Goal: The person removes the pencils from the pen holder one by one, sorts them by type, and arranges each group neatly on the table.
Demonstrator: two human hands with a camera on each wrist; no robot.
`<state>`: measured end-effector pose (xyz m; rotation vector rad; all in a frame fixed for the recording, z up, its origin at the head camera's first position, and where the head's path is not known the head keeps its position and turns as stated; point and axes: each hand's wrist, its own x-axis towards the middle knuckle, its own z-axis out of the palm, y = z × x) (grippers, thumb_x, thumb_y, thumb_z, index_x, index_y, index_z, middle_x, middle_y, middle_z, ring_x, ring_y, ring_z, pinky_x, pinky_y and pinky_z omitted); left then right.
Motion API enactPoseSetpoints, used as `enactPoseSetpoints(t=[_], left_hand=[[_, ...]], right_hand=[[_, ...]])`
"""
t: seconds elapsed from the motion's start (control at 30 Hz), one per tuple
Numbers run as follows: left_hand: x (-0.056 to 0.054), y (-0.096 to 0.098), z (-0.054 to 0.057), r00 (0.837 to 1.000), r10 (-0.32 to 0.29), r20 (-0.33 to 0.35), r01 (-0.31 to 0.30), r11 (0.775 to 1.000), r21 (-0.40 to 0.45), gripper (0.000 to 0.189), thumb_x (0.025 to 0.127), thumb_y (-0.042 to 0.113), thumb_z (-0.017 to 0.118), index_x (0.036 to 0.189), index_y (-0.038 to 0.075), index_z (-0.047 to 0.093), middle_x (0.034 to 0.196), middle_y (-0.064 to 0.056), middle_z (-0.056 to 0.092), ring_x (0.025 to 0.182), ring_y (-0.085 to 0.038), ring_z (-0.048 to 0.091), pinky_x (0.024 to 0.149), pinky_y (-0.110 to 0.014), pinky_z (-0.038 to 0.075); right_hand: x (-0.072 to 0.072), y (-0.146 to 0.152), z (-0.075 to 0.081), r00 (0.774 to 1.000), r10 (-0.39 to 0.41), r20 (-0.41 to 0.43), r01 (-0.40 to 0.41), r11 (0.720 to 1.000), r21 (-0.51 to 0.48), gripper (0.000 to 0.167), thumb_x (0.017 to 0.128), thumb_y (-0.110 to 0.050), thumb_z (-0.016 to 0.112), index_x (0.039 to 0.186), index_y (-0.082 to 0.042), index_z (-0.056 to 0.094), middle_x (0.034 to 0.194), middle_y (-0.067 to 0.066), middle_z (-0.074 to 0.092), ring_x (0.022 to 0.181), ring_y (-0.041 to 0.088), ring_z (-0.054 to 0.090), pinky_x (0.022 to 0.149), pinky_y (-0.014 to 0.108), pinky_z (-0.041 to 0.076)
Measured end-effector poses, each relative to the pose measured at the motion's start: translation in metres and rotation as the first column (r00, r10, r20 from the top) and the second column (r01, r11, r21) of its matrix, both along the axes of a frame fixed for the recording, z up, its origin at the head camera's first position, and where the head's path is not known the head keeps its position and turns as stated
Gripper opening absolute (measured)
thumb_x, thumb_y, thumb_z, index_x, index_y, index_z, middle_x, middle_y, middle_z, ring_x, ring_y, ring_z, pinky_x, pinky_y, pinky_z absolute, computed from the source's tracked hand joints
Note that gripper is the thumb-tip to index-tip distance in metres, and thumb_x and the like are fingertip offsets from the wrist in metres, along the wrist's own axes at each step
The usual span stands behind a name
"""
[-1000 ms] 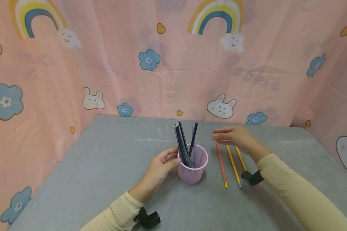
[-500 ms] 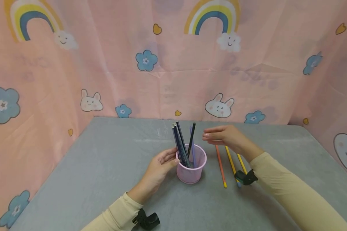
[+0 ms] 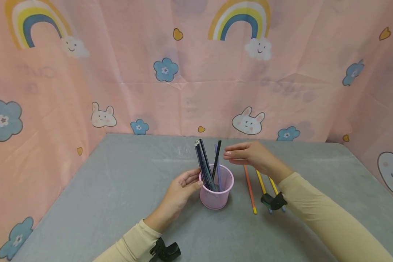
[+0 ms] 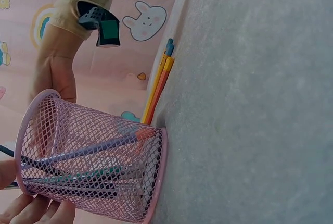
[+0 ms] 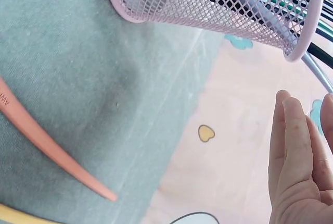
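Starting at the left, got a left hand (image 3: 177,193) coming out of a cream sleeve (image 3: 131,240), wrapped partway around the side of a pink mesh cup (image 3: 216,201), right up at the rim. Only about half closed tbh, with bent fingers on the far side and the thumb nearer. Can't tell how firm a hold from here. Next along, looking at the cup itself, upright on the grey table (image 3: 134,174) and loaded with a bunch of dark pencils (image 3: 201,163) tilted left, plus a purple pencil (image 3: 219,174) and a black pencil (image 3: 217,155) poking up on the right. Then, just right of those, seeing a right hand (image 3: 253,156) up in the air, pretty much fully extended, with nearly straight fingers close together and pointing left. Holding nothing, just beside the black pencil with a slim gap between. Below that wrist, also spotting an orange pencil (image 3: 250,189) flat on the table, then two yellow pencils (image 3: 261,181) alongside, partly hidden by a black wrist camera (image 3: 273,201).
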<state>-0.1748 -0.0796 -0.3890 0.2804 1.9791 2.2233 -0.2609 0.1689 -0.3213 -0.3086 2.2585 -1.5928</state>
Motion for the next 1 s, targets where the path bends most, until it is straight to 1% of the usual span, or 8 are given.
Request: enactPoseSetpoints(t=[0.1, 0.13, 0.33, 0.57, 0.77, 0.87, 1.0], left_hand=[[0.0, 0.0, 0.0, 1.0, 0.0, -0.001, 0.0, 1.0, 0.002, 0.05, 0.096, 0.001, 0.059, 0.142, -0.011, 0.044, 0.146, -0.028, 0.049, 0.137, -0.039, 0.048, 0.113, -0.038, 0.044], [0.0, 0.0, 0.0, 1.0, 0.002, 0.007, -0.002, 1.0, 0.009, 0.05, 0.096, 0.0, 0.059, 0.142, -0.01, 0.045, 0.146, -0.027, 0.049, 0.137, -0.038, 0.048, 0.113, -0.038, 0.043], [0.001, -0.001, 0.0, 1.0, 0.001, 0.0, -0.001, 1.0, 0.006, 0.05, 0.096, 0.002, 0.06, 0.142, -0.011, 0.044, 0.146, -0.028, 0.049, 0.137, -0.039, 0.048, 0.113, -0.038, 0.044], [0.001, -0.001, -0.001, 1.0, -0.002, -0.002, 0.002, 1.0, 0.004, 0.05, 0.096, 0.001, 0.059, 0.142, -0.011, 0.044, 0.146, -0.028, 0.049, 0.137, -0.038, 0.048, 0.113, -0.037, 0.044], [0.001, -0.002, -0.001, 1.0, 0.0, -0.01, 0.0, 1.0, 0.003, 0.049, 0.096, 0.001, 0.059, 0.141, -0.012, 0.044, 0.145, -0.029, 0.049, 0.137, -0.04, 0.048, 0.113, -0.04, 0.043], [0.0, -0.001, -0.001, 1.0, 0.004, -0.009, -0.004, 1.0, 0.001, 0.049, 0.096, 0.002, 0.059, 0.141, -0.012, 0.045, 0.145, -0.029, 0.05, 0.137, -0.039, 0.048, 0.113, -0.04, 0.043], [-0.001, 0.0, -0.001, 1.0, 0.008, -0.001, -0.008, 1.0, 0.005, 0.049, 0.096, 0.003, 0.06, 0.141, -0.011, 0.046, 0.145, -0.028, 0.05, 0.137, -0.038, 0.048, 0.114, -0.041, 0.043]], right_hand=[[0.0, -0.004, -0.001, 1.0, 0.0, 0.006, 0.0, 1.0, 0.003, 0.049, 0.096, -0.02, 0.066, 0.137, 0.005, 0.055, 0.132, 0.022, 0.064, 0.112, 0.02, 0.07, 0.102, 0.04, 0.05], [-0.001, -0.005, -0.001, 1.0, 0.0, 0.007, 0.0, 1.0, 0.002, 0.049, 0.096, -0.02, 0.066, 0.137, 0.005, 0.056, 0.131, 0.021, 0.065, 0.113, 0.02, 0.07, 0.101, 0.039, 0.051], [-0.001, -0.013, 0.0, 1.0, 0.014, 0.001, -0.014, 1.0, 0.001, 0.047, 0.097, -0.021, 0.065, 0.137, 0.003, 0.056, 0.131, 0.019, 0.066, 0.112, 0.019, 0.07, 0.098, 0.034, 0.054], [-0.002, -0.018, 0.0, 1.0, 0.03, -0.006, -0.03, 1.0, -0.011, 0.044, 0.1, -0.016, 0.06, 0.137, 0.006, 0.054, 0.129, 0.019, 0.066, 0.11, 0.018, 0.07, 0.099, 0.037, 0.054], [-0.004, -0.023, -0.001, 1.0, 0.019, 0.007, -0.019, 0.999, -0.036, 0.042, 0.099, -0.013, 0.06, 0.135, 0.008, 0.055, 0.122, 0.012, 0.071, 0.106, 0.015, 0.07, 0.1, 0.037, 0.054], [-0.005, -0.024, -0.002, 1.0, 0.027, 0.009, -0.027, 0.998, -0.056, 0.042, 0.099, -0.012, 0.059, 0.135, 0.009, 0.055, 0.124, 0.014, 0.07, 0.107, 0.015, 0.069, 0.1, 0.036, 0.053], [-0.005, -0.026, -0.002, 0.999, 0.043, 0.009, -0.043, 0.996, -0.079, 0.041, 0.099, -0.011, 0.06, 0.134, 0.009, 0.055, 0.132, 0.023, 0.064, 0.106, 0.013, 0.069, 0.101, 0.035, 0.053]])
